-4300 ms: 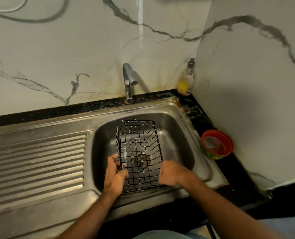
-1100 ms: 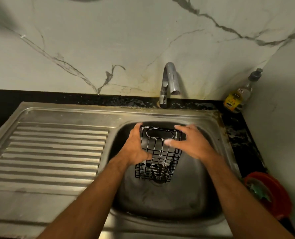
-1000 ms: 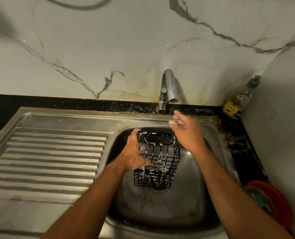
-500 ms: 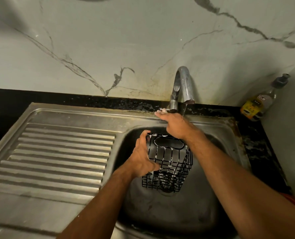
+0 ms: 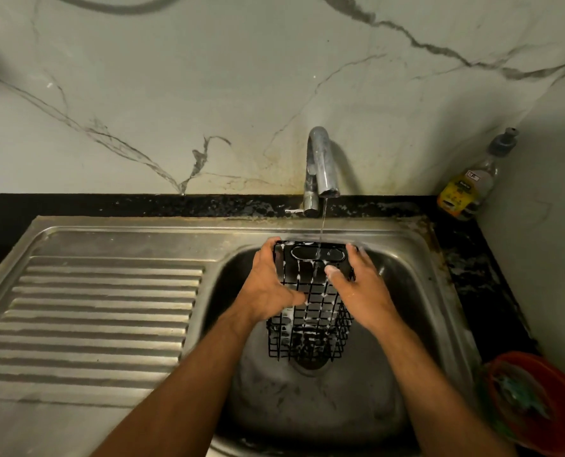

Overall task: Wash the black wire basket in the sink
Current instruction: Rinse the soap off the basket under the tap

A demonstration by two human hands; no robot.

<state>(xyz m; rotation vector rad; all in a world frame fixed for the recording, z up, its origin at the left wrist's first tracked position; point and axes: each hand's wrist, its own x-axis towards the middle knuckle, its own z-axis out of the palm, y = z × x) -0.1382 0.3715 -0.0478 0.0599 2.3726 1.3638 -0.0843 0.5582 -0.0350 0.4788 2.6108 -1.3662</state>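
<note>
- Now the black wire basket (image 5: pixel 310 298) stands on its end inside the sink (image 5: pixel 416 265), with its lower end over the drain (image 5: pixel 309 362) and its upper end, the one with the oval handle hole, lifted toward the tap (image 5: pixel 320 166).
- The left hand (image 5: pixel 267 285) grips the left side of the basket: the fingers curl over the top left corner and the thumb lies across the wires in front.
- The right hand (image 5: pixel 360 288) holds the right side in the same way, fingers around the top right corner, thumb pressed on the front wires. White foam sits on this thumb.
- A thin stream of water (image 5: pixel 322 219) falls from the tap and lands on the top edge of the basket, near the handle hole.
- White soap foam hangs on many wires of the basket, mostly in the middle and lower part.
- To the left of the basin is the ribbed draining board (image 5: pixel 93 311), part of the same steel unit.
- A soap bottle (image 5: pixel 469 189) with yellow liquid stands in the corner at the back right, on the dark counter.
- A red bowl (image 5: pixel 535 400) is at the right edge of the counter, near the person; something green lies in it, but I cannot tell what it is.
</note>
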